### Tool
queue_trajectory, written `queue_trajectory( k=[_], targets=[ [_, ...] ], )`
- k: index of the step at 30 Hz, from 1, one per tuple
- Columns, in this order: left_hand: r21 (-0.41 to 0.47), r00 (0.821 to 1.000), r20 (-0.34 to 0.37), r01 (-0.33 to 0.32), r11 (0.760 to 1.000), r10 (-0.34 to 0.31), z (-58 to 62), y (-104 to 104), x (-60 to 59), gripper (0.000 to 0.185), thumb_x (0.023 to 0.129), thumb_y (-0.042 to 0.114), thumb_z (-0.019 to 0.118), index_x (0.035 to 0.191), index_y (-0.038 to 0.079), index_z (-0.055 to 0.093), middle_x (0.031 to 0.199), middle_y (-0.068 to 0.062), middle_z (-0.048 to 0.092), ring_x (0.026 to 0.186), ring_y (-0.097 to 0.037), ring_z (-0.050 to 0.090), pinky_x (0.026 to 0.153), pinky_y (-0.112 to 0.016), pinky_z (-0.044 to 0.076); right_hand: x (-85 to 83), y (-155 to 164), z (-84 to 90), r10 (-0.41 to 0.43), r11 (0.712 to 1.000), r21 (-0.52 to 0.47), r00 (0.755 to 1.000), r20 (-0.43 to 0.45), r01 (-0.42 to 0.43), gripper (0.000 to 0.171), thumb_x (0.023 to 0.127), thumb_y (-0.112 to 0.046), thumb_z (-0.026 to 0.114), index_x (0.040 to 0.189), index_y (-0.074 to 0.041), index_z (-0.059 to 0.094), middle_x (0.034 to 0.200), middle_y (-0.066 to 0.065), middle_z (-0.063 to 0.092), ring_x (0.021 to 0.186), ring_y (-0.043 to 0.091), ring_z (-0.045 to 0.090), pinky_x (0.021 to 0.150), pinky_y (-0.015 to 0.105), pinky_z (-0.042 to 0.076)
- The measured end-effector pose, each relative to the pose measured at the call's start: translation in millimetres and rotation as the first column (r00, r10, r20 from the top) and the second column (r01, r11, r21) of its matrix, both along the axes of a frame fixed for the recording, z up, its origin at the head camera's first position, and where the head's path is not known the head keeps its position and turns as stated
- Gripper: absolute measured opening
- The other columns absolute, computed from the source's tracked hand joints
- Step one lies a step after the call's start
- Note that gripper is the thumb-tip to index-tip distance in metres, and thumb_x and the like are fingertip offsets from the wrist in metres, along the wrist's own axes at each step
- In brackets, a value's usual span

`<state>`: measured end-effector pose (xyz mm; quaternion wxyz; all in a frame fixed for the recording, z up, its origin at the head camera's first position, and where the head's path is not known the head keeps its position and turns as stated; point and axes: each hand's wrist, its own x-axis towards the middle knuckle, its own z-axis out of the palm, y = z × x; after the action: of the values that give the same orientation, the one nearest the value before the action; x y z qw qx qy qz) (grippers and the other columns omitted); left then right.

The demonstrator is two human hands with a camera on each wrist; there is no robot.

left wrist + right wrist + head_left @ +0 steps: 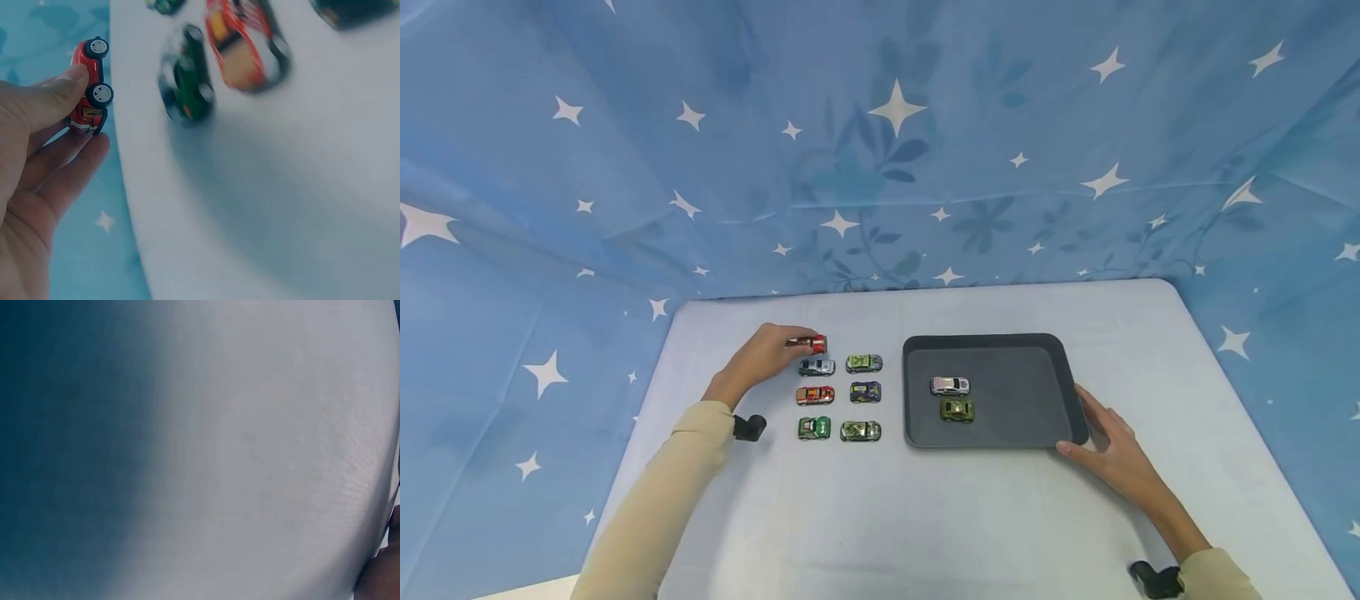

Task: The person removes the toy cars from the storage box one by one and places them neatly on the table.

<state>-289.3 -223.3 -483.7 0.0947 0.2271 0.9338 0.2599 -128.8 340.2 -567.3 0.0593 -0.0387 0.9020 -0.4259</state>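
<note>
In the head view my left hand (767, 354) holds a red toy car (818, 343) over the far end of a group of toy cars. The left wrist view shows this red car (94, 87) pinched between thumb and fingers, its wheels facing the camera. My right hand (1116, 462) grips the near right corner of a dark grey tray (1000, 444), thumb at the front rim and fingers along the right side. Inside the tray sit a white toy car (950, 386) and an olive green toy car (957, 409), towards its left. The right wrist view is mostly blurred cloth.
Left of the tray stand two columns of toy cars: silver (817, 367), red-orange (815, 396), green (814, 428), lime (863, 363), purple (865, 392) and camouflage green (861, 431). A white tablecloth (925, 517) covers the table. Blue starry cloth (737, 167) hangs behind.
</note>
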Motion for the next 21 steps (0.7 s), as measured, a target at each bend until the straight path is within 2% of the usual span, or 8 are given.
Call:
queue_trajectory(
  k=[3,13,21],
  targets=[
    [-0.007,1.000,-0.004,-0.020,1.000,0.020,-3.3,-14,3.8,0.033,0.103,0.016,0.075,0.134,0.004,0.075,0.125,-0.014,0.076,0.112,-0.030,0.073,0.097,-0.053,0.056,0.1,0,-0.3,0.000,1.000,0.011,1.000,0.001,0.000,0.101,0.095,-0.032,0.081,0.173,-0.015,0.020,0.162,0.038,0.035,0.144,0.065,0.034,0.126,0.066,-0.002],
    [-0.024,0.997,0.021,-0.073,0.997,0.074,-16.5,-55,14.4,0.031,0.101,0.007,0.075,0.131,-0.001,0.075,0.127,-0.021,0.074,0.122,-0.041,0.068,0.103,-0.058,0.053,0.4,-3,1.8,-0.010,1.000,0.027,1.000,-0.004,0.010,0.102,0.093,-0.031,0.083,0.173,-0.013,0.023,0.161,0.037,0.036,0.143,0.064,0.037,0.127,0.065,0.000],
    [-0.050,0.995,0.036,-0.091,0.995,0.093,-23.3,-71,20.5,0.031,0.102,0.005,0.074,0.132,-0.002,0.074,0.128,-0.023,0.073,0.124,-0.044,0.066,0.104,-0.061,0.052,-0.1,-2,2.5,-0.013,1.000,0.014,0.999,0.041,0.013,0.102,0.095,-0.034,0.081,0.174,-0.016,0.019,0.163,0.038,0.033,0.146,0.065,0.031,0.121,0.076,0.000]
  ],
)
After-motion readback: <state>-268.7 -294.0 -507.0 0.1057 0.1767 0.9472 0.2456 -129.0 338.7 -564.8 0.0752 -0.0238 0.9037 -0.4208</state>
